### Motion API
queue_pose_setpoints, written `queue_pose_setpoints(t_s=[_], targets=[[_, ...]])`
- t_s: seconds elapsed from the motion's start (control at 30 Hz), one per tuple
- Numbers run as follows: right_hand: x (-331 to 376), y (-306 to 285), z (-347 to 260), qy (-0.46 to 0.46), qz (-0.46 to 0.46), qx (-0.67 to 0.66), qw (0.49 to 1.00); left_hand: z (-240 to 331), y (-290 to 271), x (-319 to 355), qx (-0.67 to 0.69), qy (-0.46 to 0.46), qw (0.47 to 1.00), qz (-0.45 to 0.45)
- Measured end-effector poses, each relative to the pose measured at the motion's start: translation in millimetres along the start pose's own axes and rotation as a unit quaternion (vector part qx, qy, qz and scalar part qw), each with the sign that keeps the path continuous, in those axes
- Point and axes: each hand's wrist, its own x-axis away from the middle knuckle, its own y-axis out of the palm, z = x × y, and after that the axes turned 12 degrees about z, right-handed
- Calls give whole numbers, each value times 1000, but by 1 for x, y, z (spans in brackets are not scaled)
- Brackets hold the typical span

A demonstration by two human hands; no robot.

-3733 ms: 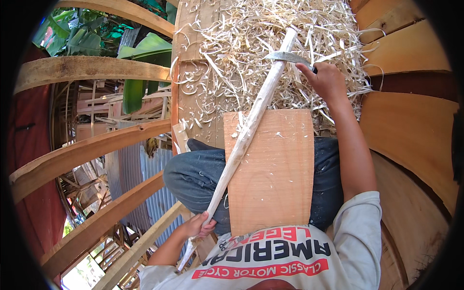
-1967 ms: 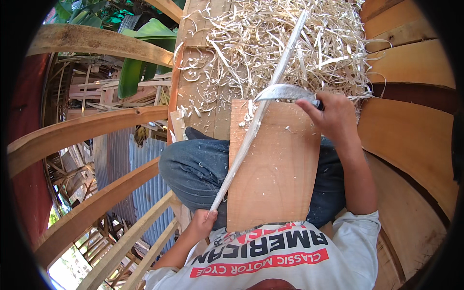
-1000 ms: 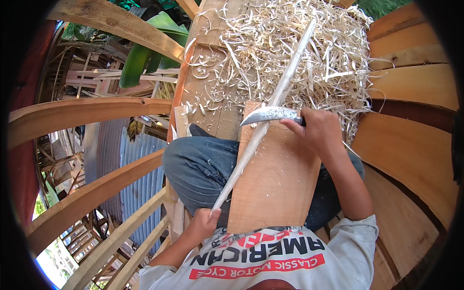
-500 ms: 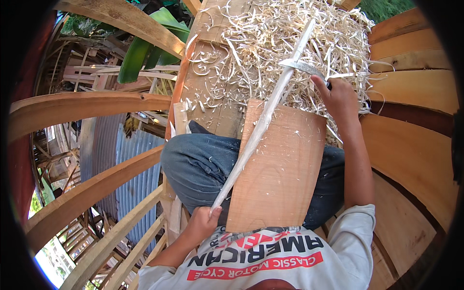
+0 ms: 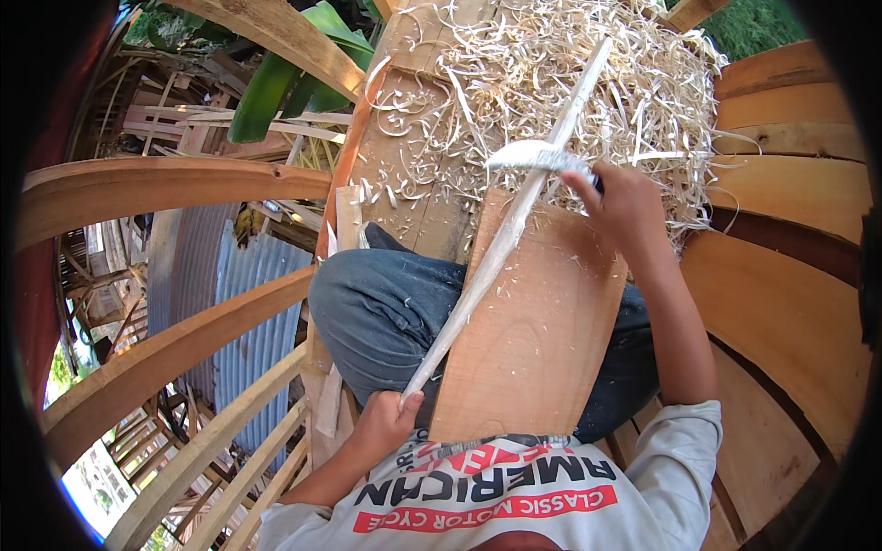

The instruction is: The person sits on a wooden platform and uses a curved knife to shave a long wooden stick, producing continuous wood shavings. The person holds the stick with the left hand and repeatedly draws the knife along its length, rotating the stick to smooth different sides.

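Shavings beyond edge of board, knife across stick; tip free

The stick is matt, slightly uneven wood; the knife blade is metal, glossy with mottled patches. The board is smooth, grained wood, the shavings thin wood, the trousers matt cloth, the roofing sheet ridged metal.

And here's the lettering, all of it on the pale shirt, upside down from this angle! Big black capitals run boldly across the chest, easily legible; white capitals sit on a red band, clear too; and the red letters crumple into folds, only partly readable.
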Motion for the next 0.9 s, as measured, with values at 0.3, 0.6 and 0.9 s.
queue_pose_setpoints(t_s=[0.3,0.6,0.9], targets=[[-2,11,13,-77,61,12,995,4,-2,-3,16,-25,1000,-8],[-21,13,30,-90,57,50,993,3,1,0,25,-23,999,-3],[-46,5,61,110,70,-15,991,0,2,1,17,-21,1000,-2]])
